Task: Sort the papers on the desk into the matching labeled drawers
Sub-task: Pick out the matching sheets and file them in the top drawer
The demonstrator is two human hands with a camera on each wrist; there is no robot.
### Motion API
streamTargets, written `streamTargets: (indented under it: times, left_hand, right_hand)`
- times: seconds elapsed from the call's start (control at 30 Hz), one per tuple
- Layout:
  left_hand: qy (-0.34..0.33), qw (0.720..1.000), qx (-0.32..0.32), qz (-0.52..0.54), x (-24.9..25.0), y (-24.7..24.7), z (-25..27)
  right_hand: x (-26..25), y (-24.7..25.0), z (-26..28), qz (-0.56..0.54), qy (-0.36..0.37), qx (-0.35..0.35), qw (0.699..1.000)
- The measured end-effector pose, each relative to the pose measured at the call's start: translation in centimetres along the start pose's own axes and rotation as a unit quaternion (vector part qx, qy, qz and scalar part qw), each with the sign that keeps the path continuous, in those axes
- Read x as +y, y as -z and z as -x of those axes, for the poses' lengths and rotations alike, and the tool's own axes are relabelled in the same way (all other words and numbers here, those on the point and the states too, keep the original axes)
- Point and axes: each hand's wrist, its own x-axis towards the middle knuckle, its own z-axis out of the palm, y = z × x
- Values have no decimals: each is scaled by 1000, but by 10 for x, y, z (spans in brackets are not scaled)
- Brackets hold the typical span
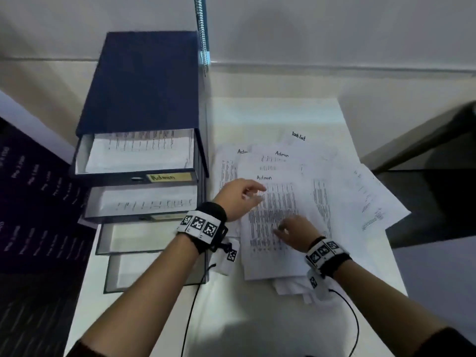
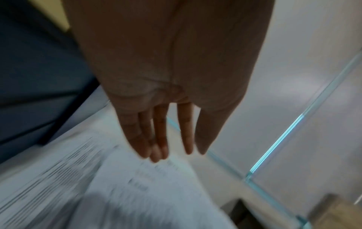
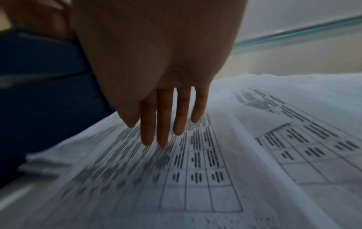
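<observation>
A loose pile of printed papers (image 1: pixel 296 197) lies on the white desk, several headed "Admin" and one "Task List" (image 1: pixel 298 136). The top Admin sheet (image 1: pixel 273 228) carries a table of text. My left hand (image 1: pixel 242 197) hovers over its upper left part with fingers (image 2: pixel 162 139) straight and holding nothing. My right hand (image 1: pixel 293 230) lies on the middle of the same sheet (image 3: pixel 195 162), its fingers (image 3: pixel 164 124) straight and touching the paper. To the left stands a dark blue drawer unit (image 1: pixel 144 99) with several drawers pulled out; the top one bears an "Admin" label (image 1: pixel 167 177) and holds papers.
A dark panel with small white text (image 1: pixel 33 202) leans at the left. A metal hose (image 1: pixel 202 29) runs down the wall behind the drawer unit. A dark ledge (image 1: pixel 432 176) borders the desk on the right. Cables (image 1: pixel 353 318) trail from both wristbands.
</observation>
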Motion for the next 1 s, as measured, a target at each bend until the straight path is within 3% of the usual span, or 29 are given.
streamTargets:
  times: [0.07,0.13,0.2,0.27,0.37,0.6,0.73,0.87,1.0]
  left_hand:
    - [137,988,-42,-60,-27,-33,-19]
    - [254,964,-36,-64,-50,-55,-29]
    - [293,956,-9,-24,-66,-71,-35]
    - [292,956,25,20,-70,-80,-38]
    - [280,948,112,101,-65,-85,-43]
    - [212,919,267,200,-74,-86,-53]
    - [210,906,273,246,-76,-88,-53]
    - [226,889,292,271,-80,-96,-51]
    - [216,935,240,146,-83,-100,-47]
  right_hand:
    - [17,7,5,-68,-65,50,994]
    - [32,10,6,-117,-156,101,976]
    - [37,11,5,-174,-233,80,953]
    - [38,9,-1,-243,-261,82,931]
    - [39,5,-8,-328,-247,134,902]
    - [64,2,-12,-362,-198,126,902]
    - [92,0,-5,-397,-252,156,869]
    - [117,-3,4,-349,-330,158,863]
    - [130,-5,12,-340,-345,184,855]
